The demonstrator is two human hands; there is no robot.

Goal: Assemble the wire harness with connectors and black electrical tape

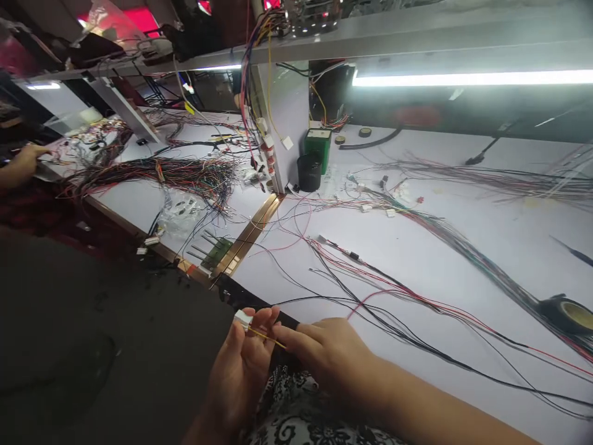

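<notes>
Right now, low in the view, the left hand is clamped on a white connector, pinching it between thumb and fingers just off the near edge of the bench. A yellow wire runs from the connector to the right hand, whose fingers are together on it — their tips are partly hidden, so the exact grip is hard to tell.

Beyond the right hand, red and black wires lie across the white top. A grey bundle slants down towards a black tape roll at the right, with a pointed tool lying above the roll. Farther back, a black cup stands in front of a green box, beside the upright panel; two small tape rolls sit to their right.

Left of the metal strip lie a thick wire bundle, a clear plastic bag and a green block with metal rods sticking out. Another person's hand is at the far left — well apart from these two — near a heap of wires.
</notes>
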